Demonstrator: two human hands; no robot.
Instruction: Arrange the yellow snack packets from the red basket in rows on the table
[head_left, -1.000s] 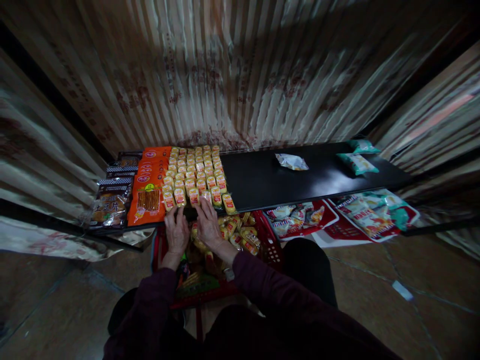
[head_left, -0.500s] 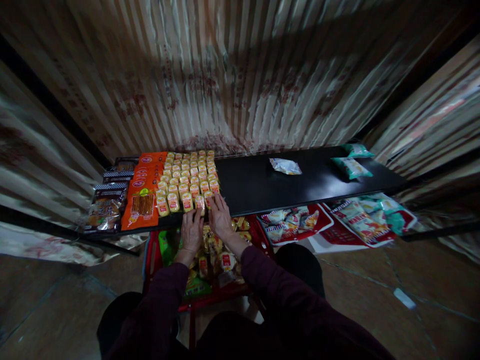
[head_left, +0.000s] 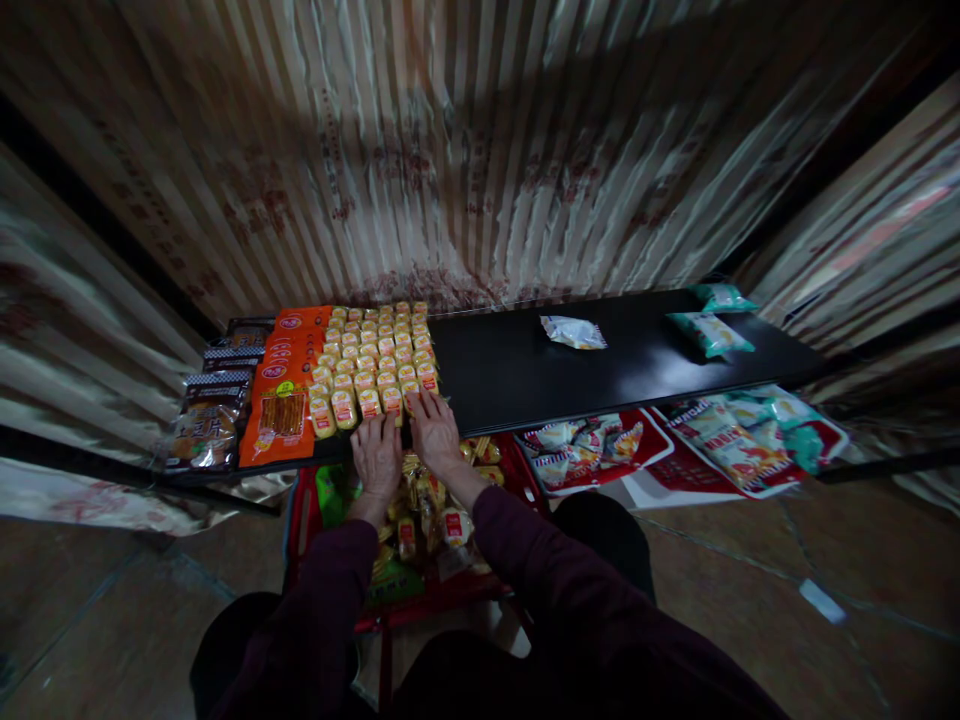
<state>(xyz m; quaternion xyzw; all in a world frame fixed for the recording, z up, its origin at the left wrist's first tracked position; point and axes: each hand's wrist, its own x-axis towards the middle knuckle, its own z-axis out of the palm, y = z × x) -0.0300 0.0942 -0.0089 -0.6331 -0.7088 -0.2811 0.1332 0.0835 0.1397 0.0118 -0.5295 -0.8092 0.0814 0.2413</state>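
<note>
Rows of small yellow-wrapped snack packs [head_left: 366,362] stand close together on a black shelf [head_left: 510,375]. My left hand [head_left: 377,462] is at the shelf's front edge, its bent fingertips against the bottoms of the front packs. Just right of it, my right hand [head_left: 436,432] reaches up with fingers extended onto the packs at the front right corner of the block. Neither hand is visibly wrapped round a pack, though the fingertips' undersides are hidden. Below the hands, a red basket [head_left: 300,520] contains more loose yellow packs [head_left: 427,495] and green packaging.
Left of the rows lie orange snack bags [head_left: 279,400] and dark brown bags [head_left: 206,420]. Further right on the shelf are a white packet [head_left: 573,332] and green packets [head_left: 709,334]. Red baskets [head_left: 660,450] with bagged snacks stand below. A striped curtain [head_left: 465,150] hangs behind.
My left hand has shifted slightly left and down, and my right hand slightly left. The front packs near my fingers sit a little differently. The view has moved slightly.
</note>
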